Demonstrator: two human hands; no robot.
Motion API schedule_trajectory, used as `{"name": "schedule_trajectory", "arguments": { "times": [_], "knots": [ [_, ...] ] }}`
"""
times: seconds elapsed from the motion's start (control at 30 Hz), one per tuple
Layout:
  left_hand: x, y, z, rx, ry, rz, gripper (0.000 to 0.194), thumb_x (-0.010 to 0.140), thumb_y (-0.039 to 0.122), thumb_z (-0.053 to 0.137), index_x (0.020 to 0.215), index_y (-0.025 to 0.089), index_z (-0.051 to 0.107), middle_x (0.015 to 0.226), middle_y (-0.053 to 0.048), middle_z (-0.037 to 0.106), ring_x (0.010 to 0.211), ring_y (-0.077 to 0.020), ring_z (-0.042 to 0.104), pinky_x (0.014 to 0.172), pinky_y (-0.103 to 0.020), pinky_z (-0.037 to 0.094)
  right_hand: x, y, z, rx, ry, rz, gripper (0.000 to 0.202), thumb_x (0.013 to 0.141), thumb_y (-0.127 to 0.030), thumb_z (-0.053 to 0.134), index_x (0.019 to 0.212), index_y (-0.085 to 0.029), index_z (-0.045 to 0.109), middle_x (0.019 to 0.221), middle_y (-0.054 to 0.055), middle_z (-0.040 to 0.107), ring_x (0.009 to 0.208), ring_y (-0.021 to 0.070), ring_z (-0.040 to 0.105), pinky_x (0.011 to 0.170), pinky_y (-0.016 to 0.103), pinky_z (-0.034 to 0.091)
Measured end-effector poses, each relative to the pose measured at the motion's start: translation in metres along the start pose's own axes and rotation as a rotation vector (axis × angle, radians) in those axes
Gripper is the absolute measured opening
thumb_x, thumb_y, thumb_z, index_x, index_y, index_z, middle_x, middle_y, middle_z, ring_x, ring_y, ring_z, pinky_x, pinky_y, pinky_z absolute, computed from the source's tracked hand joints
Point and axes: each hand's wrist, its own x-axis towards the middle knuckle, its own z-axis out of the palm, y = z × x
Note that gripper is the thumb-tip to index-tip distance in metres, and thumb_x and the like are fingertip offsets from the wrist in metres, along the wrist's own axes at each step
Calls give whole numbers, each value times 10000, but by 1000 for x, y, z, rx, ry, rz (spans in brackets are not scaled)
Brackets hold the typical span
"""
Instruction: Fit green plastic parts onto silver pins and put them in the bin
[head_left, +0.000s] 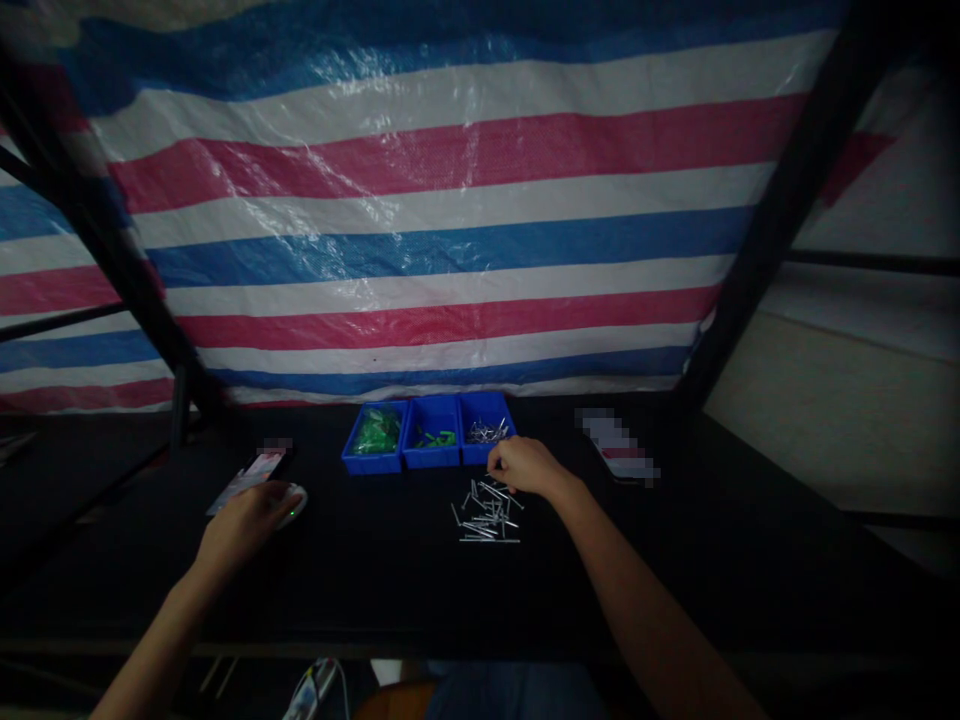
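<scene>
Several silver screws or nails (489, 515) lie in a loose pile on the black table (375, 590). Just above the pile, by the front edge of the right blue bin (486, 402), is my right hand (523, 466), its fingers pinched together; what they hold, if anything, is too small to name. That bin has small silver pieces (487, 431) in it. On the left, my left hand (247, 518) rests against a white rounded device (293, 505) with a small green light, its fingers partly hidden.
The middle blue bin (431, 457) contains green pieces; a green bag (377, 430) fills the left bin (373, 464). A phone (616, 446) lies at the right, and a flat light-coloured item (255, 470) beyond my left hand. Striped sheeting (450, 240) hangs behind.
</scene>
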Motion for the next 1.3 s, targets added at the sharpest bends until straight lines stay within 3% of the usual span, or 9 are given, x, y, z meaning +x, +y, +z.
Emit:
{"name": "schedule_trajectory", "arguments": {
  "times": [0.1,0.23,0.3,0.47,0.57,0.73,0.9,1.17,1.3],
  "knots": [
    [1,1,-4,-12,-32,7,498,756,562,392,981,186,629,948,-86,654,835,-235,610,683,-293,440,-1,-1,0,55,-8,-14,181,719,-166,506,718,-245,669,523,-37,638,577,124,612,545,198,374],
    [-5,31,-13,33,236,117,476,760,531,427,1001,165,614,1059,-114,603,967,-272,548,795,-345,418,-1,-2,1,223,-58,-24,147,753,-229,514,778,-219,659,535,-34,634,480,101,568,494,187,357],
    [-8,58,-15,-64,333,213,447,775,509,430,997,163,607,1066,-105,593,979,-255,534,825,-342,411,0,-1,2,353,-53,-33,160,770,-262,514,825,-195,648,532,-29,619,444,93,539,470,184,347],
    [-3,143,-2,-513,201,379,364,804,464,436,949,182,616,900,-49,641,709,-164,571,618,-268,442,8,4,2,688,127,-132,199,755,-310,565,826,-137,634,491,-34,514,443,85,458,445,190,305],
    [6,193,13,-703,151,446,331,798,434,471,930,177,631,852,-43,657,685,-155,572,572,-247,421,13,7,0,816,262,-178,214,730,-341,597,792,-140,635,534,-35,484,483,83,426,464,200,300],
    [24,251,34,-874,138,541,290,761,400,546,901,166,649,776,-32,665,644,-133,561,560,-228,396,13,12,-6,884,389,-171,237,695,-379,626,766,-153,635,651,-9,532,521,85,428,476,213,321],
    [35,268,49,-1036,190,516,243,750,361,570,821,146,659,759,-42,662,630,-124,549,565,-221,393,12,16,-8,1038,312,-103,264,691,-399,623,786,-153,609,606,-22,541,459,77,443,427,203,330],
    [42,253,60,-1402,77,371,221,679,323,655,778,125,657,718,-45,660,654,-130,581,650,-237,431,7,22,-11,1113,214,-47,320,674,-360,644,911,-144,649,736,46,666,476,83,500,416,199,336],
    [38,251,60,-1498,-2,309,232,644,297,689,792,122,660,709,-46,671,650,-126,594,627,-219,431,6,23,-10,1124,230,-41,285,646,-341,673,849,-141,669,731,49,675,474,81,499,430,205,348]
  ]
}}
